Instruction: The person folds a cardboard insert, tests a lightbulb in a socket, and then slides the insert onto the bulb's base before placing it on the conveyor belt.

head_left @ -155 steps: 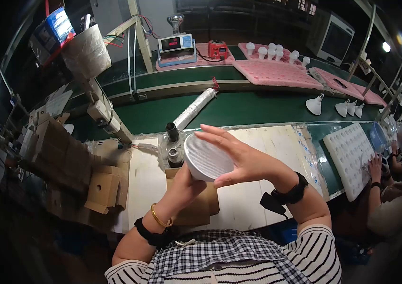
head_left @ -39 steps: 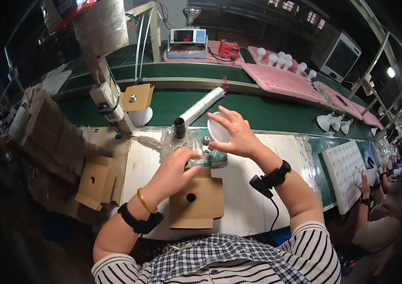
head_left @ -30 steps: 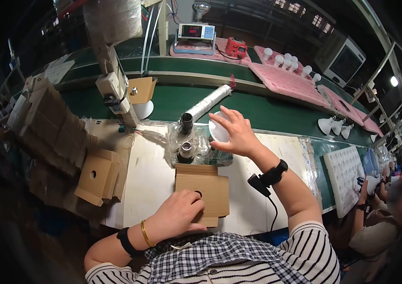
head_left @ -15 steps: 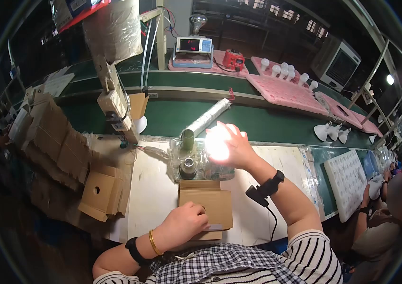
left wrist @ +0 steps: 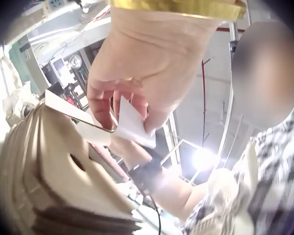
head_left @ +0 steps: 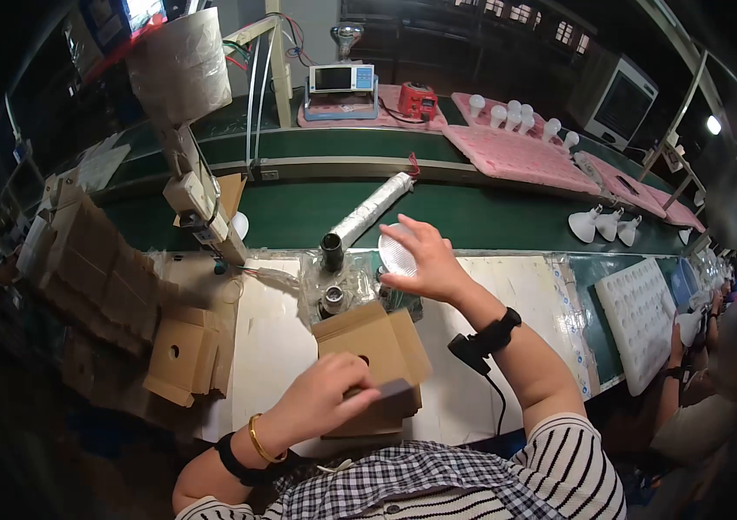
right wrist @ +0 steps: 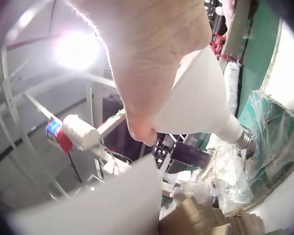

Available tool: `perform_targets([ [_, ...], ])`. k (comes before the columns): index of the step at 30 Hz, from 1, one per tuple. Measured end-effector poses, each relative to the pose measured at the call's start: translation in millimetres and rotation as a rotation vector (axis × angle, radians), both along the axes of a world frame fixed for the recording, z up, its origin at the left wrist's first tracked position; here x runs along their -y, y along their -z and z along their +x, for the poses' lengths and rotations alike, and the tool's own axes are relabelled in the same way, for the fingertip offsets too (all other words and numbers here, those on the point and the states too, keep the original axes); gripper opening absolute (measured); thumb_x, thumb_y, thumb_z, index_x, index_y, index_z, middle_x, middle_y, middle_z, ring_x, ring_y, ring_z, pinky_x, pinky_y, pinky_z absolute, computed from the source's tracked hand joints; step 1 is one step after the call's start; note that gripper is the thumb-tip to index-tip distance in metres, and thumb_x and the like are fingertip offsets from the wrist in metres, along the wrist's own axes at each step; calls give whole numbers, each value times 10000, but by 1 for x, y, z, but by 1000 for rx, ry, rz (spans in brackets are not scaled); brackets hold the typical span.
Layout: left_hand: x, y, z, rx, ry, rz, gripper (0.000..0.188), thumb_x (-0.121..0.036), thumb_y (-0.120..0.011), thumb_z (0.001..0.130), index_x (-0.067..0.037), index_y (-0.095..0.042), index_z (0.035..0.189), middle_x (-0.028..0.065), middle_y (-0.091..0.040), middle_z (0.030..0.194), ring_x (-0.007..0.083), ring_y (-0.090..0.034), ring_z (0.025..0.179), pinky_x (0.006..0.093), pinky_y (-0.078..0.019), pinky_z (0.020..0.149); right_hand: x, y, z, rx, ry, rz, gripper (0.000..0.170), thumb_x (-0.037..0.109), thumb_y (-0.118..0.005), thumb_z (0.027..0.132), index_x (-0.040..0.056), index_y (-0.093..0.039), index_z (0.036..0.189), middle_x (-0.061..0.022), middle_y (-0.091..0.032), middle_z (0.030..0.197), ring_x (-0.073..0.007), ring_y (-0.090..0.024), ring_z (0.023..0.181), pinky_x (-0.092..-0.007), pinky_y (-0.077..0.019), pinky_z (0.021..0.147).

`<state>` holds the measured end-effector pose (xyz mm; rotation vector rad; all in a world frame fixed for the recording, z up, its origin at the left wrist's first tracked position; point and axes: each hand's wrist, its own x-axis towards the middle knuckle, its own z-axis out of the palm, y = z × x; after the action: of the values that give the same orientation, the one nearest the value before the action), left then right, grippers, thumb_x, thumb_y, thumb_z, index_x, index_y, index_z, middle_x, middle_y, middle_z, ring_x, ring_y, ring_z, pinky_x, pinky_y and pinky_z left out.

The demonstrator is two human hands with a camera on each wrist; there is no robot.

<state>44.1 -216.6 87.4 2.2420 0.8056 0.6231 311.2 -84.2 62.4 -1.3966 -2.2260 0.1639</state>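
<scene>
My right hand grips a white cone-shaped reflector bulb by its wide rim, over the plastic-wrapped test fixture. In the right wrist view the bulb is unlit, its metal screw base pointing down at the fixture. Near the table's front edge, my left hand pinches the flap of a brown cardboard box blank with a round hole, tilted up off the stack under it. The left wrist view shows the thumb and fingers on the folded pale flap, above the stacked blanks.
A black tube and an upright metal socket stand on the fixture. Further cardboard blanks are piled left. A meter, a pink foam tray and several reflector bulbs line the back. Another person sits right, beside a white foam tray.
The bulb in my right hand was glowing half a second ago and is now dark, as is the meter display. My left hand came down from the fixture to the cardboard and has lifted the top blank.
</scene>
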Motion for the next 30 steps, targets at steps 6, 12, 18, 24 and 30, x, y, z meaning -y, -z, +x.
perform_targets([
  [6, -21, -27, 7, 620, -442, -404, 163, -198, -602, 1001, -36, -581, 998, 15, -619, 1028, 62, -576, 844, 228, -486, 770, 50, -36, 40, -1076, -127, -277, 884, 493, -662, 836, 104, -301, 1544, -197, -301, 1546, -323, -300, 1444, -426, -258, 1160],
  [12, -45, -23, 68, 949, -95, -843, 291, -253, -533, 1041, -26, -558, 1221, 35, -631, 1112, 84, -600, 941, 243, -494, 841, 84, -42, 55, -1252, -234, -298, 974, 551, -624, 861, 40, -181, 1563, -202, -177, 1605, -312, -149, 1506, -405, -96, 1208],
  [18, -87, -10, 119, 770, -219, -597, 272, -35, -593, 947, -25, -573, 1219, 10, -636, 1072, 80, -608, 936, 230, -507, 796, 68, -22, 76, -1390, -168, -193, 918, 553, -593, 882, 96, -197, 1573, -123, -260, 1546, -250, -298, 1406, -378, -246, 1150],
  [24, -213, -14, 101, 466, -299, -170, 188, 14, -563, 941, -3, -603, 1123, -13, -610, 966, 54, -563, 860, 191, -454, 766, -26, 36, 164, -662, 123, -39, 681, 441, -591, 946, 65, -397, 1479, -222, -363, 1507, -359, -310, 1429, -424, -253, 1170],
  [30, -327, 13, -1, -95, -618, 319, 152, 5, -598, 889, -2, -634, 1036, 46, -617, 891, 124, -565, 793, 266, -475, 755, -74, 68, 345, -126, 880, 81, 541, 296, -644, 878, 181, -495, 1384, -171, -424, 1441, -407, -416, 1317, -573, -420, 1010],
])
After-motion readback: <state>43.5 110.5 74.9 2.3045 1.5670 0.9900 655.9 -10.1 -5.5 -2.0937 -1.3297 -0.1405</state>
